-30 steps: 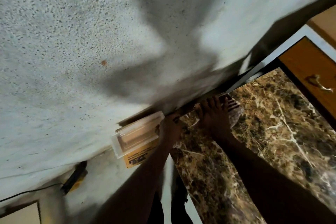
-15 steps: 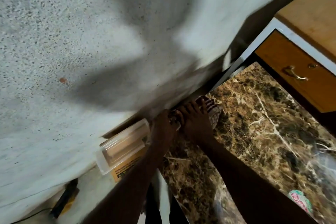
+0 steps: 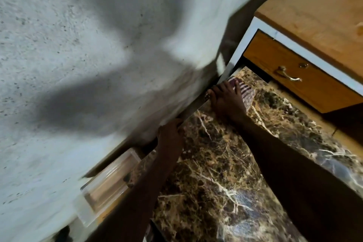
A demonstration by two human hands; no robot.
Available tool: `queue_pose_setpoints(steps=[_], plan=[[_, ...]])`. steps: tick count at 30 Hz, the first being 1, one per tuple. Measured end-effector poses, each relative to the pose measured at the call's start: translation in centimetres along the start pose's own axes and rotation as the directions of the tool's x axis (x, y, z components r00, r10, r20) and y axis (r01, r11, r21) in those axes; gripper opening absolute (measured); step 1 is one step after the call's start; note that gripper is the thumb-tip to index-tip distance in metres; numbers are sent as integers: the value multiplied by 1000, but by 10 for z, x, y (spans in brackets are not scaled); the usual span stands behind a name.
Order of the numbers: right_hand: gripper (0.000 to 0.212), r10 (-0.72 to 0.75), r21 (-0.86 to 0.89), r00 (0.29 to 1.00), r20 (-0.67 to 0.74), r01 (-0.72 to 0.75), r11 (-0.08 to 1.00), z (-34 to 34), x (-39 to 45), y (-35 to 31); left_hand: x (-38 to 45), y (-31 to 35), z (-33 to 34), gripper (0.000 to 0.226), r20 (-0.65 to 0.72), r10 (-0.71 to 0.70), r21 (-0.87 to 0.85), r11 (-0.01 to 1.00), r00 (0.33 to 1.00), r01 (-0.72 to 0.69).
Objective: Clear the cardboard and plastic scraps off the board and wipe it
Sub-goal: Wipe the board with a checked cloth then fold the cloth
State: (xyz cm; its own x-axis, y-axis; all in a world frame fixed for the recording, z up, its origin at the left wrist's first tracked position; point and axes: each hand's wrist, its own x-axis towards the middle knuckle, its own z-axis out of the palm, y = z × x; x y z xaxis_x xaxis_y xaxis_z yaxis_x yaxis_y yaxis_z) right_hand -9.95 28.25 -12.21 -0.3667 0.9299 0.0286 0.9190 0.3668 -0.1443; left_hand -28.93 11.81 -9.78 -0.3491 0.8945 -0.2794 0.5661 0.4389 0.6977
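A brown marble-patterned board (image 3: 216,173) runs from the bottom of the view up to a grey wall. My right hand (image 3: 225,98) lies on a striped cloth (image 3: 246,91) and presses it onto the board's far corner. At the board's far edge, next to the wall, my left hand (image 3: 170,135) has its fingers curled over that edge. A clear plastic package with cardboard inside (image 3: 110,184) lies off the board's left side, beside my left forearm and against the wall; it is blurred.
The rough grey speckled wall (image 3: 88,55) fills the left and top. A wooden cabinet (image 3: 314,10) with a drawer and metal handle (image 3: 288,75) stands at the right, close to the board's far corner. A dark object (image 3: 62,234) lies at the bottom left.
The view has swung left and down. My right hand slid the cloth toward the far corner. The plastic package, earlier at my left hand's fingers, now lies lower beside my forearm.
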Motion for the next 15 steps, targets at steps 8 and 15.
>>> queue_pose_setpoints(steps=[8,15], plan=[[47,-5,-44,1000,-31,3,999,8,-15,-18,11,2,5,53,23,30,41,999,999,-30],[50,-168,-26,986,22,168,985,25,-82,-81,25,13,16,23,47,5,139,990,999,-12]])
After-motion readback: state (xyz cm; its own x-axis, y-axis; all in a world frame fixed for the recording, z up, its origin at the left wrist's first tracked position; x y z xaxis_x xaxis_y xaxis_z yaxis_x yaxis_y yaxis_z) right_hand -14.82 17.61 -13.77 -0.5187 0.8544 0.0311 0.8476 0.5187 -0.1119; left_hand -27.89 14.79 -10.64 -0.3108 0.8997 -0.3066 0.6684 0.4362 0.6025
